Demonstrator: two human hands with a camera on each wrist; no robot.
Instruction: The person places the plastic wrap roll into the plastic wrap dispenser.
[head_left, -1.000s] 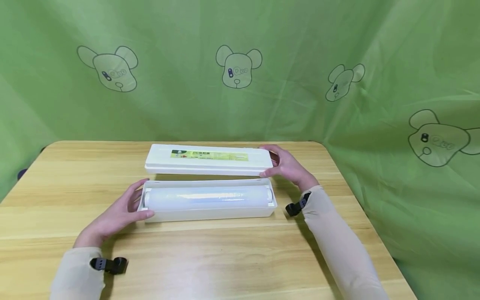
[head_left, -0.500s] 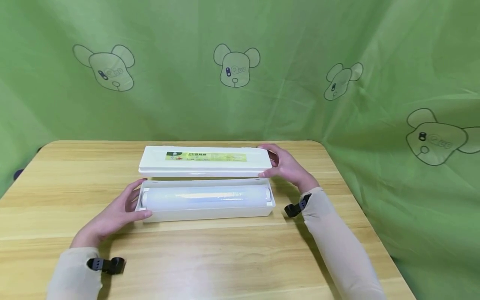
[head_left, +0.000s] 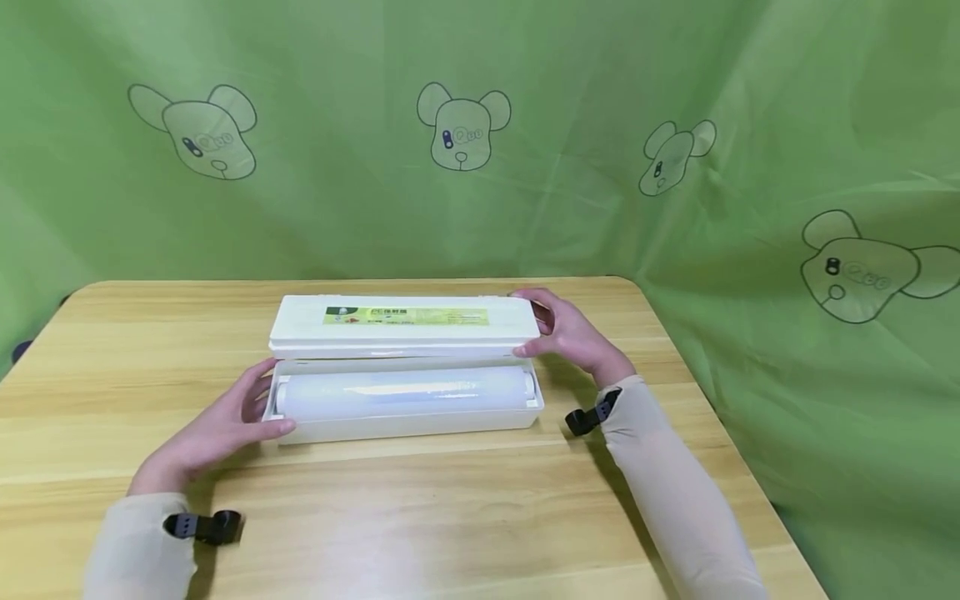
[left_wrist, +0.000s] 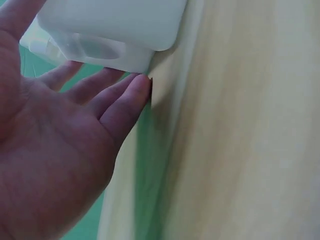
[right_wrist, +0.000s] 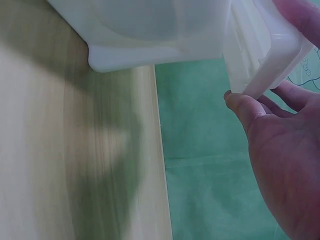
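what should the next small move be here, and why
I'd probably have the right hand ease the lid forward over the box: the lid is held along the box's back edge, roughly parallel to it, the roll lies inside uncovered, and the left hand grips the box's left end, which should help keep it steady.

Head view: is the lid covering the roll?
No, the roll lies exposed in the white box, while the right hand grips the lid along the box's far side.
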